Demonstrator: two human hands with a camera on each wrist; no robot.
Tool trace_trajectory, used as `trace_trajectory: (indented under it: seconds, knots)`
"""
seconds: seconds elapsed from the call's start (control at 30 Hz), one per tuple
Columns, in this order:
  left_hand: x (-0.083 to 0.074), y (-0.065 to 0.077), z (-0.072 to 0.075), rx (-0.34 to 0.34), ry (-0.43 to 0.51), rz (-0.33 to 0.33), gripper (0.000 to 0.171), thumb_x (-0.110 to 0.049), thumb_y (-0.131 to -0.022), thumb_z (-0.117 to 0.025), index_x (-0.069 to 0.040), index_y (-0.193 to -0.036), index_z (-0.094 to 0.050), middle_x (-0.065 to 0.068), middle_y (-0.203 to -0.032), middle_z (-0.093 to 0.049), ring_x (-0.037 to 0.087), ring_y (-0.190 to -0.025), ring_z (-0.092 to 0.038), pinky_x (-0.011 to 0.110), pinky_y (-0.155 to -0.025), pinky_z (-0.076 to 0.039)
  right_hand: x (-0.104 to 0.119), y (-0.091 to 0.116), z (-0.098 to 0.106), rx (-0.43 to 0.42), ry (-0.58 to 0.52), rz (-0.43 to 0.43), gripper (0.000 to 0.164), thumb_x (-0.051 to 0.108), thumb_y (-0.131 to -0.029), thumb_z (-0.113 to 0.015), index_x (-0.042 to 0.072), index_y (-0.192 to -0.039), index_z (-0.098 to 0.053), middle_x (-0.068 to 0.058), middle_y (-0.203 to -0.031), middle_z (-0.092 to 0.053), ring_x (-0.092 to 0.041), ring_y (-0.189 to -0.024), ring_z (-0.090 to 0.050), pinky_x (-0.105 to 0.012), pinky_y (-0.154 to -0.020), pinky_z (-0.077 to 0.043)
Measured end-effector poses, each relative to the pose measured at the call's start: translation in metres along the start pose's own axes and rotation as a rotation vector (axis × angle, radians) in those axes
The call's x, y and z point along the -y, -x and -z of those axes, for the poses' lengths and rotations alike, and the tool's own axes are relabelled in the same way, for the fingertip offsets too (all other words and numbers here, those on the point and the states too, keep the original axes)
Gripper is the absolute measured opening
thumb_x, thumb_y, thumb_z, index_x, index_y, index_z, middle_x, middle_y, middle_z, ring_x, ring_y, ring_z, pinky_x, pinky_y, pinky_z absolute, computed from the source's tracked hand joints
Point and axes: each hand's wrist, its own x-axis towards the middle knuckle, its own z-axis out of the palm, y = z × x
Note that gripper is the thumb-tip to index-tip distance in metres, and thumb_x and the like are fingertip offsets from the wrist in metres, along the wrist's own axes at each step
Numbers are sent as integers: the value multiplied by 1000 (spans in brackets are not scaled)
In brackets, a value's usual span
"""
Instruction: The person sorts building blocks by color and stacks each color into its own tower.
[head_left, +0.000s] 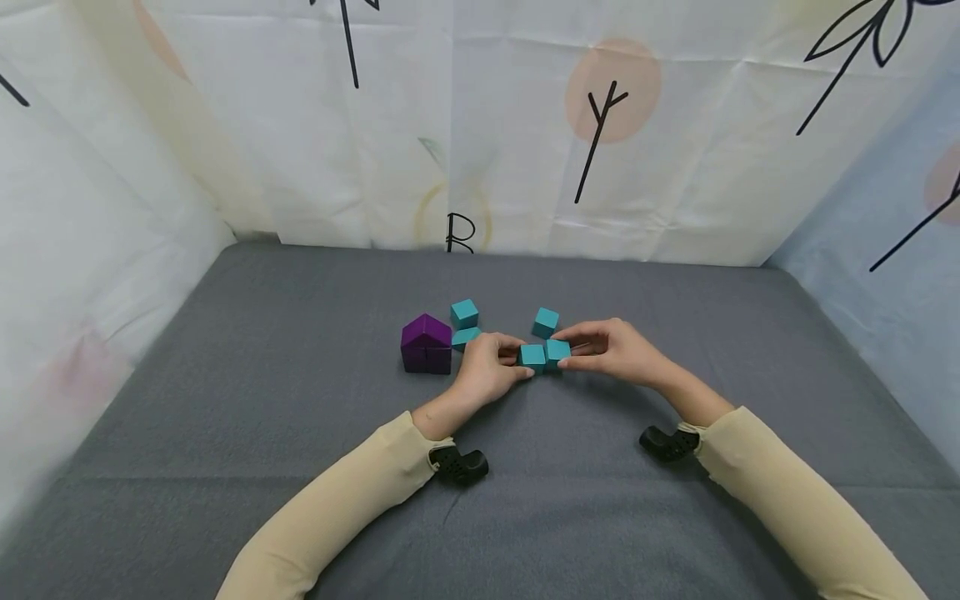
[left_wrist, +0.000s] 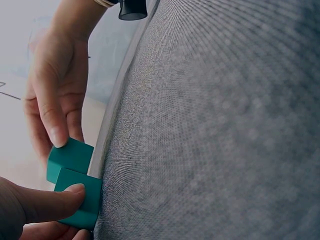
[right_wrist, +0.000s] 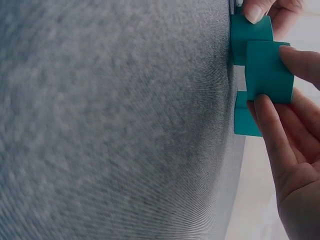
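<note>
Head view: took in one pale patterned cloth (head_left: 510,100) along the back and both sides, then one grey worktop (head_left: 562,517) before it. Counted two beige sleeves (head_left: 337,492), reaching in from the near edge and slanting toward each other, with two black wrist devices (head_left: 459,467), one at each cuff. Counted two hands, brought close together near the middle of the worktop: the left hand (head_left: 491,362) and, opposite it, the right hand (head_left: 615,350).

Saw both hands narrowed, fingers bent inward: the left pinching the left teal cube (head_left: 532,357) between thumb and fingers, the right pinching the right teal cube (head_left: 558,353) likewise. Found this pair between the hands, set side by side, overlapping in both wrist views. Could not tell for certain about contact between the right one and the worktop.

Noted one purple peaked shape (head_left: 426,346) left of the left hand, marked with seams; could not count its parts. Counted five teal pieces altogether: besides the held pair, a back right cube (head_left: 545,322) just beyond the right fingertips, a back left cube (head_left: 464,313) beside the purple shape, and a half-hidden piece (head_left: 464,338) behind the left hand.
</note>
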Motion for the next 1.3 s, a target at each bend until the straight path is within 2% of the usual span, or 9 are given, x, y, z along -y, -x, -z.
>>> trace_trajectory:
  seconds: [0.7, 1.0, 1.3]
  knots:
    - [2, 0, 0, 4, 3, -9, 32, -6, -82, -75, -3, -114, -69, 14, -117, -67, 25, -108, -65, 34, -89, -54, -1, -2, -5, 38, -1, -17, 41, 12, -86, -72, 0, -125, -62, -22, -122, -63, -34, -107, -65, -30, -86, -56]
    - [2, -1, 0, 0, -4, -15, 33, -6, -82, -75, -3, -114, -69, 14, -117, -67, 25, -108, -65, 35, -89, -54, 0, -3, -6, 56, -6, -28, 43, 14, -89, -69, 1, -129, -59, -21, -121, -63, -31, -105, -66, -30, -80, -57]
    - [3, -1, -1, -1, 0, -14, 33, -6, -82, -76, -3, -113, -69, 14, -117, -67, 25, -107, -65, 34, -89, -55, 2, -2, -6, 47, -8, -21, 45, 12, -88, -70, 0, -130, -58, -21, -124, -62, -33, -108, -65, -31, -83, -56]
